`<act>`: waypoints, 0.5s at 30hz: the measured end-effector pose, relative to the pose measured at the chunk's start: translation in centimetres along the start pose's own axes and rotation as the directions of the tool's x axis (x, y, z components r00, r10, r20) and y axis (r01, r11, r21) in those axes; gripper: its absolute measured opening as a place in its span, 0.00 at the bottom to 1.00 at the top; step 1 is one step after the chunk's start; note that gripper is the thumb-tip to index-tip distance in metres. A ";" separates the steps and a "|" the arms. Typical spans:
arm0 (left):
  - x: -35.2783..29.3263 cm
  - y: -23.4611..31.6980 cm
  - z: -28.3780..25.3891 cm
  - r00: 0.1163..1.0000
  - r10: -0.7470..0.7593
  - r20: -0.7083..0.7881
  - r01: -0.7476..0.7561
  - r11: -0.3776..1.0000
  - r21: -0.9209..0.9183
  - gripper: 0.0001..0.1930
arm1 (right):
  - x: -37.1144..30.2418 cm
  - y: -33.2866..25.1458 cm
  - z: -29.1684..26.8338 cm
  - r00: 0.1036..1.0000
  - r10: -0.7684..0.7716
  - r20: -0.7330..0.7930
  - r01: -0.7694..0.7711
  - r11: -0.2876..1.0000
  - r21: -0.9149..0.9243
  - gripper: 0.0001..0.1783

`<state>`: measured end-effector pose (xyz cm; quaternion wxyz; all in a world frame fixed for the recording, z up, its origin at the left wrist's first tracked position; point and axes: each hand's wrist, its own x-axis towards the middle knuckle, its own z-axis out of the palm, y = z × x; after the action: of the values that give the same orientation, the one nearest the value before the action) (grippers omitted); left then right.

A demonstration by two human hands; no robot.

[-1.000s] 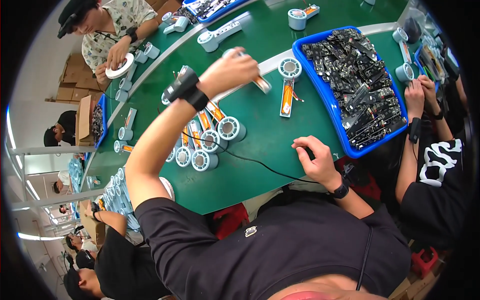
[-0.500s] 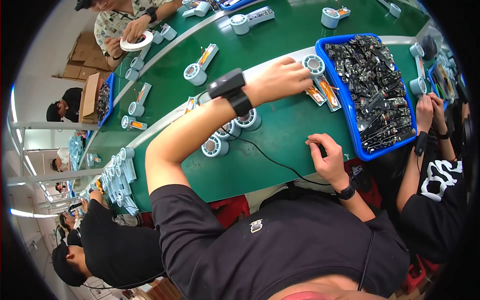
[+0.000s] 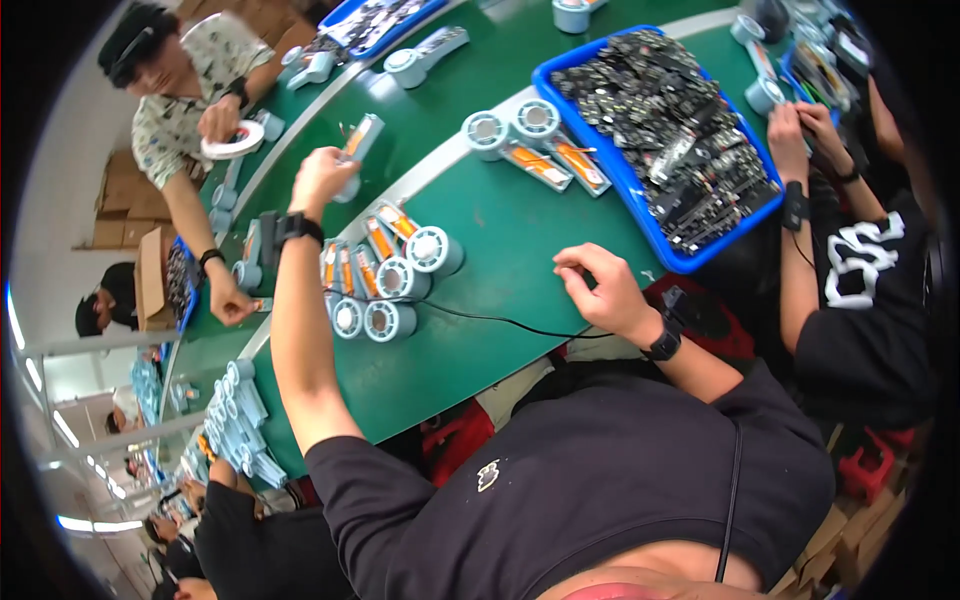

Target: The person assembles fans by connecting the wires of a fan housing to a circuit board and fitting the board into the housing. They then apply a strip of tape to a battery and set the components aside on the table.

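Note:
My left hand (image 3: pixel 320 182) reaches out over the far strip of the green table, fingers closed around the neck of a pale blue handheld fan (image 3: pixel 364 136) with an uncovered handle. Below that wrist, several similar fans (image 3: pixel 428 250) lie grouped, orange battery parts showing in their handles. Two more fans (image 3: pixel 539 118) lie side by side against the blue tray. Near the table's front edge, my right hand (image 3: pixel 605 292) hovers with loosely bent fingers, thumb apart, nothing in it.
The blue tray (image 3: pixel 664 252) is heaped with small black circuit boards. A thin black cable (image 3: pixel 500 318) crosses the green table (image 3: pixel 500 225). Across the table, a co-worker holds a white tape roll (image 3: pixel 233 148); another works at the right. Stacked fans (image 3: pixel 235 420) lie at the left.
My left hand has moved left, from the fans beside the tray to a fan on the far strip, and closed on it. The right hand stays empty. The view has shifted.

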<state>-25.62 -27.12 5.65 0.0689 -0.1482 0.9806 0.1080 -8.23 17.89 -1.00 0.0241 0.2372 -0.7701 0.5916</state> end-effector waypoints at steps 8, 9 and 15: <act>-23.0 14.7 -5.7 0.678 0.716 -0.164 -0.732 0.678 -0.068 0.16 | 5.2 -4.7 -8.1 0.998 -0.056 0.000 0.053 0.949 -0.311 0.09; -26.3 15.8 -4.2 0.679 0.722 -0.132 -0.732 0.678 -0.059 0.15 | 7.3 -3.9 -9.3 0.997 -0.048 -0.065 0.012 0.879 -0.476 0.10; -31.1 16.1 5.3 0.751 0.646 -0.133 -0.656 0.754 -0.040 0.15 | 12.3 -1.5 -12.6 0.980 0.188 -0.070 -0.150 0.456 -0.877 0.17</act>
<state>-0.58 -2.35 8.79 -0.0336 0.1941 0.9676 0.1578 -21.59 25.14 8.03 0.0691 0.1246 -0.9838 0.1086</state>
